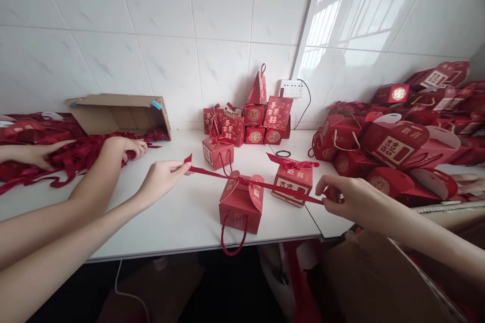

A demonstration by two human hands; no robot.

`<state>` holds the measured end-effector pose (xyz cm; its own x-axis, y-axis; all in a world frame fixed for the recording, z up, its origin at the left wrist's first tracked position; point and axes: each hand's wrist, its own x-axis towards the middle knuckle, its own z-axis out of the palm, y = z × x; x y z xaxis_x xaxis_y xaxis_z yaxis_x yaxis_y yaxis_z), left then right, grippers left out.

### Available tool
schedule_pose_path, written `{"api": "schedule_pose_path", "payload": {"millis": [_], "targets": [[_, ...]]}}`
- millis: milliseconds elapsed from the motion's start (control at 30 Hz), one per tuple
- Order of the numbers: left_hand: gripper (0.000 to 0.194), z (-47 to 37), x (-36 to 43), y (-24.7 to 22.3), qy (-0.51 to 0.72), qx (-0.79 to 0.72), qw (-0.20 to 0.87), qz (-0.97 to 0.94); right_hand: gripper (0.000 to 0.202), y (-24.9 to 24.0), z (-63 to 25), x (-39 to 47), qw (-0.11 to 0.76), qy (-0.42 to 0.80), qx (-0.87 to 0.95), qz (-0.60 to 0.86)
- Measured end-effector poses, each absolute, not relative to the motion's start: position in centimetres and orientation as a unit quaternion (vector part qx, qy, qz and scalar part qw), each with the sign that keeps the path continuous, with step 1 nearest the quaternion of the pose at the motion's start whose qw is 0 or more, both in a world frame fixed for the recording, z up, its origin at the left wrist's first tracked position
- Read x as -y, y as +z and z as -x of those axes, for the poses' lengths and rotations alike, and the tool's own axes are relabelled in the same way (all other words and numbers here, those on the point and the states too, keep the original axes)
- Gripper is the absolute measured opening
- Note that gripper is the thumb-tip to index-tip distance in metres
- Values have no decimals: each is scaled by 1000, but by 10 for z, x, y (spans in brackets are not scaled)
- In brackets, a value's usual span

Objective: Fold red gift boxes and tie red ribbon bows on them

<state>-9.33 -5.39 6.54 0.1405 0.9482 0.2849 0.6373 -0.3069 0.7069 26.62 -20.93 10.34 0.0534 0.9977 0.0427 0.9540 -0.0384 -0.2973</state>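
A red gift box (240, 209) with a rope handle hanging over the table's front edge sits in front of me. Across its top runs a red ribbon (212, 173), crossed or knotted at the middle. The ribbon's left end is pinched by my left hand (166, 176), the right end by my right hand (337, 196), and it is stretched between them. Just behind to the right stands a box with a red bow (293, 179), close to my right hand. Another small bowed box (219, 152) is behind to the left.
Another person's hands (123, 149) are in a ribbon pile (76, 154) at left, by an open cardboard box (121, 116). Stacked red boxes (253, 133) stand at the wall near a power strip (291, 88). Many red boxes (413, 141) heap at right, with another hand (470, 183) beyond.
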Motion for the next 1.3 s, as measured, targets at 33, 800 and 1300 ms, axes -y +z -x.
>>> {"api": "schedule_pose_path", "payload": {"millis": [33,800,1300], "targets": [[33,96,52,62,310,-550,197,-750,11,102,-270,210,84,90,683,720],[39,36,63,60,109,-291,656,-688,37,64,-212,134,249,647,491,528],[35,32,69,40,179,-320,701,-612,29,62,-220,135,276,699,427,503]]}}
